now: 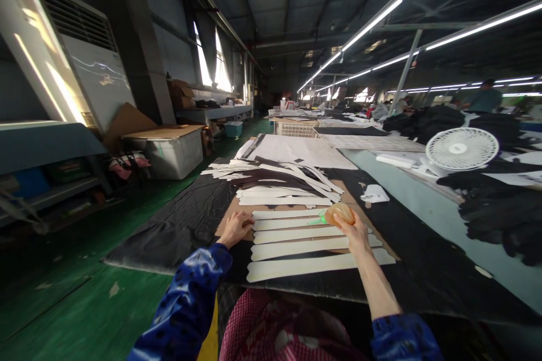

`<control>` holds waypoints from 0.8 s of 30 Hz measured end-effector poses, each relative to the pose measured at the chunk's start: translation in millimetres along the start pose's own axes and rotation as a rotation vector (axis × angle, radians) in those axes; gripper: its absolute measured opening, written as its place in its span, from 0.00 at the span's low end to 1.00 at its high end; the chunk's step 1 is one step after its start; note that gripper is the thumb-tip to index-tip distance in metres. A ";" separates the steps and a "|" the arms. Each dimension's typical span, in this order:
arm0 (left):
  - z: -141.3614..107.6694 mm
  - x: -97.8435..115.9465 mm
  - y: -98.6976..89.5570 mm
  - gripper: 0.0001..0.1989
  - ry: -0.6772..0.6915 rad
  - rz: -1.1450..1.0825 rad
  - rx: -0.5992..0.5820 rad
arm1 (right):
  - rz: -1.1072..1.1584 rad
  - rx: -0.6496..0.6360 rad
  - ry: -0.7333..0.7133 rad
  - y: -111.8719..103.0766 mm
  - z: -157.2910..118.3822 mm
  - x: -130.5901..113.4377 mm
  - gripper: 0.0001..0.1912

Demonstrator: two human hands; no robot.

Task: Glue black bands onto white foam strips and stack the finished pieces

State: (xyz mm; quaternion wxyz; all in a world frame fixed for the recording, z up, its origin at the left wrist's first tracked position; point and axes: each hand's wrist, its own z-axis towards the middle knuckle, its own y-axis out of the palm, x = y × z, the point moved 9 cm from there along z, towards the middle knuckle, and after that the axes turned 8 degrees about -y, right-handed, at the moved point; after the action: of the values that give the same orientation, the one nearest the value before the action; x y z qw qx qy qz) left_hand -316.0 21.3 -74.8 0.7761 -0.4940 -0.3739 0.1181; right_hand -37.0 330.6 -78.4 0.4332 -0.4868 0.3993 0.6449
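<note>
My right hand (354,231) is wrapped around an amber squeeze bottle (340,214) with a bright green nozzle. The nozzle points left, over the upper of several long white strips (292,234) laid in rows. At the left ends of these strips is my left hand (237,228), its fingers bent and slightly apart, fingertips beside or on a strip's end; exact contact is too small to tell. Beneath the strips lies a brown cardboard sheet (228,215) on a black-covered table (169,225). Just beyond them, more white and dark strips (279,177) lie in a loose pile.
A crumpled white piece (374,193) lies right of the cardboard. Farther right stand a white fan (462,149) and heaps of black fabric (499,208). White sheets (296,149) lie behind the pile. A white bin (178,152) stands on the green floor at left. Other people are in the background.
</note>
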 end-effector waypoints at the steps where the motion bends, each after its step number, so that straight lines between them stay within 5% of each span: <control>1: -0.2 0.3 -0.2 0.08 0.000 0.000 -0.001 | 0.003 0.000 0.002 -2.1 2.2 2.1 0.44; 24: -0.3 1.4 -1.8 0.08 0.003 0.025 -0.005 | -0.077 0.123 -0.122 -62.7 42.4 6.8 0.39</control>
State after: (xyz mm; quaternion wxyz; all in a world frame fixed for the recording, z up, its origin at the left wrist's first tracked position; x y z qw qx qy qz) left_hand -315.2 21.0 -72.6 0.7739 -0.5007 -0.3667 0.1260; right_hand 9.4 390.7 -82.1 0.5102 -0.4342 0.3922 0.6304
